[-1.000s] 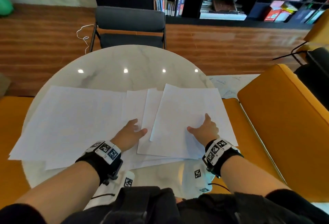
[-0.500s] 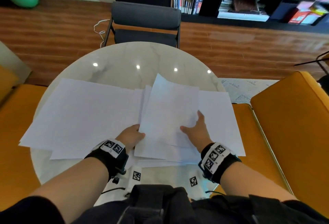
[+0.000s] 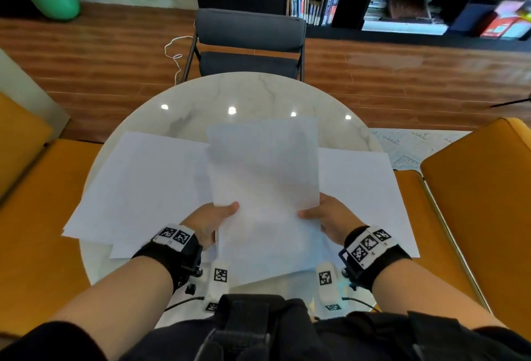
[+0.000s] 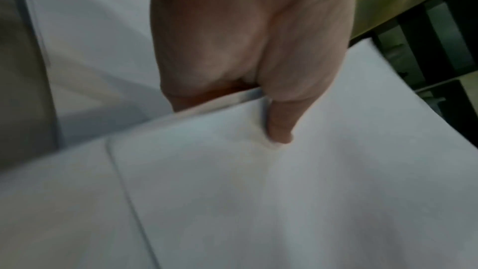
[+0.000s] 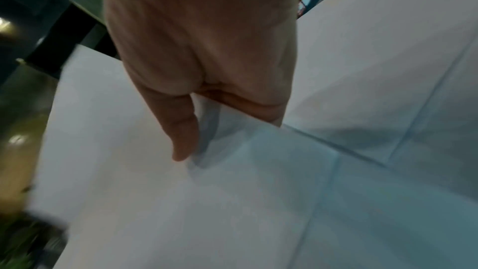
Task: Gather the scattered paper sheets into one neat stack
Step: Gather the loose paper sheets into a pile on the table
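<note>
Head view: both hands' fingers pinch smooth white rectangular sheets [image 3: 263, 188] by their side edges above a round marble table [image 3: 244, 93].

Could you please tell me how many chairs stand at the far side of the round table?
1: a dark grey chair stands at the far edge of the table, its seat facing the person. Others may lie outside the view.

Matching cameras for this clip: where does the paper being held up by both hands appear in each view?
Head: the held paper is at centre, above the table, between left hand and right hand.
Left wrist: lower right, under the thumb.
Right wrist: lower left, under the thumb.
Shared landmark: the thumbs on top of the paper.
</note>
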